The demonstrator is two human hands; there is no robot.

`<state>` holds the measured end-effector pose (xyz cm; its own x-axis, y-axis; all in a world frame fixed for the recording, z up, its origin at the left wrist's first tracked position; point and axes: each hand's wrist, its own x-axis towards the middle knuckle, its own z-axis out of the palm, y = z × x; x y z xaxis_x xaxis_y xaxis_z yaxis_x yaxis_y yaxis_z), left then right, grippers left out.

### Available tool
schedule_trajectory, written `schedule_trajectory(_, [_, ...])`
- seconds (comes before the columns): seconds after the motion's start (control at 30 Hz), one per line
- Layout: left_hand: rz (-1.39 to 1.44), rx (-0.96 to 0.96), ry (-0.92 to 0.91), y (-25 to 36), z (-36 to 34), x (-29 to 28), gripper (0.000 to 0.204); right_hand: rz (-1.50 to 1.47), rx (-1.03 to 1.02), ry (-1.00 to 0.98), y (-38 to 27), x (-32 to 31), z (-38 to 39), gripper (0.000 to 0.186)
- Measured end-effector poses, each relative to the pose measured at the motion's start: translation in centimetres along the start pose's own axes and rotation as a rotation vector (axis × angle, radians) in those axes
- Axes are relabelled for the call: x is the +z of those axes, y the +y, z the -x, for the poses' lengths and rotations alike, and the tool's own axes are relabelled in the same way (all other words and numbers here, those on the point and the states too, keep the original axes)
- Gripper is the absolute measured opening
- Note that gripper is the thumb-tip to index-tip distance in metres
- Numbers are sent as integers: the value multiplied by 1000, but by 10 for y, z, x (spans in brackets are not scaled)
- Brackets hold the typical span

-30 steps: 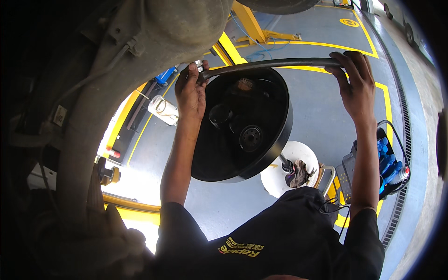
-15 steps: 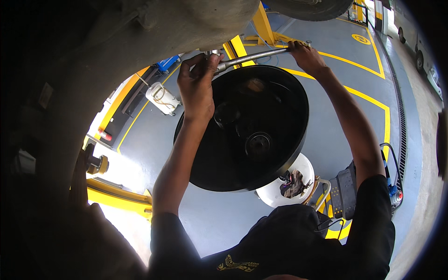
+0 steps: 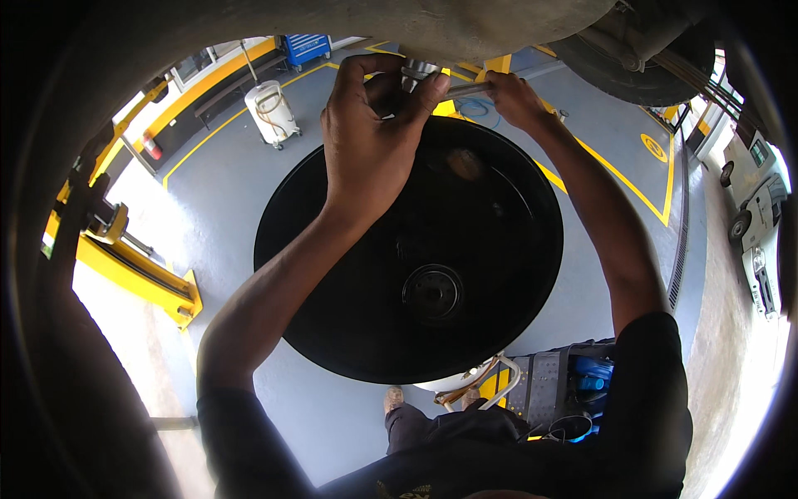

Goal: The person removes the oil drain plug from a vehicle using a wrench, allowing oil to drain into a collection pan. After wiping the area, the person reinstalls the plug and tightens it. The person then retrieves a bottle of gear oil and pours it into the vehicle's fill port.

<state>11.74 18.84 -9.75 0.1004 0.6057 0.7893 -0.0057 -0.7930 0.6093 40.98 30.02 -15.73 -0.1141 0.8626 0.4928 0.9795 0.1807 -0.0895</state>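
Metal socket (image 3: 418, 73) is half hidden by left hand (image 3: 371, 141) fingers clamped round it; right hand (image 3: 511, 96) grips the wrench handle (image 3: 467, 88).

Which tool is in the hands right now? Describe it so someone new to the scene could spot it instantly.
Start at the big round black drain pan filling the middle of the view. Just above its far rim, against the vehicle underside, the left hand cups a short metal socket. From it a slim grey wrench handle runs to the right hand: the only bright metal bar there.
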Motion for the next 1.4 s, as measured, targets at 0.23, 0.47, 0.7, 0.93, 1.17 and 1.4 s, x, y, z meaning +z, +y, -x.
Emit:
schedule_trajectory(0.23, [-80, 42, -88, -19, 44, -12, 30, 164, 3, 10, 10, 6, 80, 15])
schedule_trajectory(0.47, [498, -342, -255, -6, 56, -42, 32, 650, 106, 162, -64, -106, 247, 16])
schedule_trajectory(0.7, [965, -465, -325, -7, 63, -70, 29, 954, 158, 246, -242, -226, 375, 21])
schedule_trajectory(0.93, [1147, -539, -403, 55, 60, -61, 34, 1065, 11, 221, -337, -303, 393, 30])
schedule_trajectory(1.17, [1313, -534, -582, 64, 40, -58, 39, 1074, 120, -1, -358, -343, 394, 36])
schedule_trajectory(1.4, [1136, -499, -499, 92, 32, -66, 37, 1048, 347, -93, -354, -357, 362, 34])
